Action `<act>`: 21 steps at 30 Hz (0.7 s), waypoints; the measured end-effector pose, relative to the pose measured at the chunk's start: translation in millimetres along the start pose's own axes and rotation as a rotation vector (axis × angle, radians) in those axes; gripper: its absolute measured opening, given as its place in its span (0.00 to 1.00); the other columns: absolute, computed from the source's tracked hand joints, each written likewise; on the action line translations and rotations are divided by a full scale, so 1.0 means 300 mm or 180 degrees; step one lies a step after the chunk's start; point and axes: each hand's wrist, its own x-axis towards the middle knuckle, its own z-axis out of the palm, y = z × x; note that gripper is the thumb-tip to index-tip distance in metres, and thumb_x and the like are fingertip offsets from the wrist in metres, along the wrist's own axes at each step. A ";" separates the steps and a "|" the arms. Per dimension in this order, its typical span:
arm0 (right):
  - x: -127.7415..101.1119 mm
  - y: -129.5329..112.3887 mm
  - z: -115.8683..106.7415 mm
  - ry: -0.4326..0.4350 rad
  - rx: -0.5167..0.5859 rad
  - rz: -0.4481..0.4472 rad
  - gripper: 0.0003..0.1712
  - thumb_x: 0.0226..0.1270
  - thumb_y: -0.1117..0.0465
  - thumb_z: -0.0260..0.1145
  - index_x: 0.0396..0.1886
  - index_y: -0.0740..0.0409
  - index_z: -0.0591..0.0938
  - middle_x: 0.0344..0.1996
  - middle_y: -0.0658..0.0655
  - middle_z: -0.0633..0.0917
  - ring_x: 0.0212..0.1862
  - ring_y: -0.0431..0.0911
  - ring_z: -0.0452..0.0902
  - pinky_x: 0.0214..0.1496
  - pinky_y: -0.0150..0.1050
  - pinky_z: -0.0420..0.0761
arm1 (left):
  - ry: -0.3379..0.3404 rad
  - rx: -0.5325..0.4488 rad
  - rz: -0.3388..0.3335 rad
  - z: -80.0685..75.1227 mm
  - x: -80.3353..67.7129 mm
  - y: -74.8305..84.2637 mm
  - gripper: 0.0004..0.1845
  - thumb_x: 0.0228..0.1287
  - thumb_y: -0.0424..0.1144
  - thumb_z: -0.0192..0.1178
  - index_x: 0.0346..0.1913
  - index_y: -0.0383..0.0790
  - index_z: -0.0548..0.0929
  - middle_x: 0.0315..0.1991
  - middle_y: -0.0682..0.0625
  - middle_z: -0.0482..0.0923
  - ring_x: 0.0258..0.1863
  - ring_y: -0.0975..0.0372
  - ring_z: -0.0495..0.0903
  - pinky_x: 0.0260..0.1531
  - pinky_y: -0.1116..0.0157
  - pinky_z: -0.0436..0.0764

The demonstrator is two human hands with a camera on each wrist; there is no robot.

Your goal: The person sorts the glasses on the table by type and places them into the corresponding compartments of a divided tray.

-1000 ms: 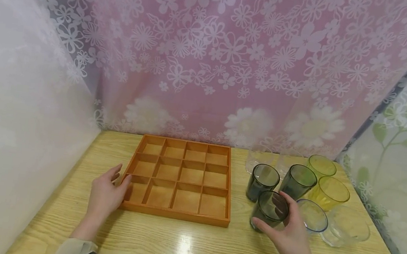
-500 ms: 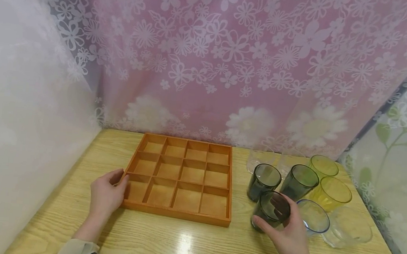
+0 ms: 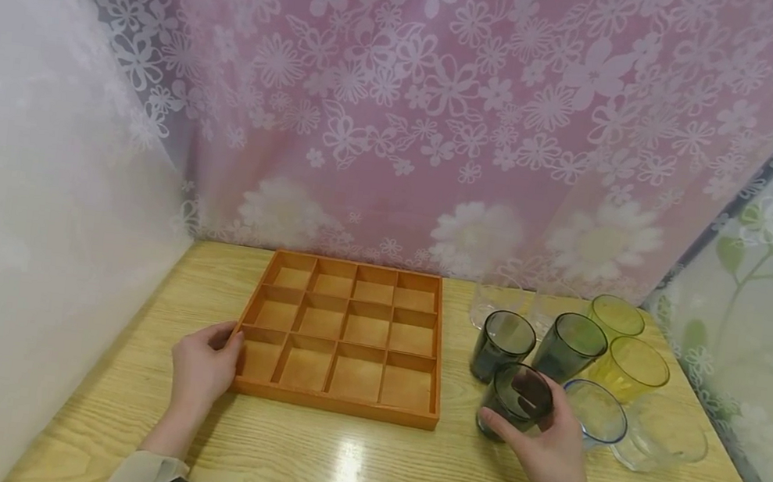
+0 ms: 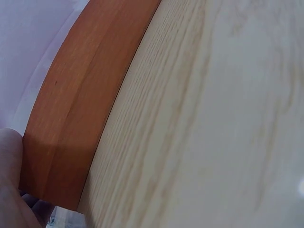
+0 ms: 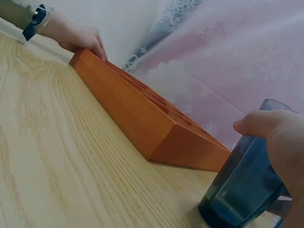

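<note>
On the wood-grain table lies an orange-brown wooden tray (image 3: 334, 407) divided into several square compartments. My left hand (image 3: 204, 363) grips its left side near the front corner, thumb over the rim; the left wrist view shows the tray's outer wall (image 4: 71, 109) beside the thumb. To the right of the tray, my right hand (image 3: 549, 446) holds a dark grey drinking glass (image 3: 509, 407), thumb on the near side and fingers around the far side. In the right wrist view this glass (image 5: 242, 185) stands upright on the table, seen tilted by the camera.
Behind the held glass stand two more dark glasses (image 3: 496, 355). Yellow glasses (image 3: 627, 372), a blue-rimmed glass (image 3: 595, 412) and a clear glass (image 3: 663, 439) crowd the right side. Clear glasses (image 3: 493, 303) stand at the back. A floral curtain (image 3: 399, 117) borders the table's rear.
My left hand has closed its fingers in on the tray's left side, where they were spread before. My right hand stays around the dark glass. The head view has shifted slightly.
</note>
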 end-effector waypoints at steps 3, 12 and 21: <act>0.002 0.002 0.001 0.0013 0.0001 0.0013 0.46 0.50 0.68 0.88 0.70 0.57 0.77 0.59 0.57 0.83 0.58 0.45 0.80 0.56 0.25 0.79 | -0.0002 -0.0001 -0.0018 -0.002 -0.002 0.004 0.11 0.71 0.32 0.67 0.51 0.30 0.91 0.40 0.38 0.90 0.40 0.48 0.90 0.31 0.80 0.76; 0.002 -0.005 0.005 0.0023 -0.0076 -0.0057 0.45 0.47 0.68 0.90 0.67 0.59 0.80 0.57 0.58 0.84 0.56 0.44 0.81 0.55 0.27 0.81 | 0.0010 -0.0020 -0.0061 -0.003 -0.006 -0.002 0.11 0.72 0.33 0.67 0.51 0.30 0.91 0.41 0.37 0.90 0.40 0.48 0.90 0.30 0.79 0.78; 0.014 -0.060 0.012 0.0019 -0.0052 -0.0116 0.44 0.47 0.66 0.90 0.66 0.57 0.81 0.58 0.57 0.84 0.56 0.45 0.82 0.54 0.27 0.81 | -0.0005 -0.0109 -0.0077 -0.002 -0.008 0.012 0.11 0.72 0.32 0.67 0.52 0.30 0.91 0.43 0.36 0.90 0.40 0.48 0.90 0.29 0.80 0.77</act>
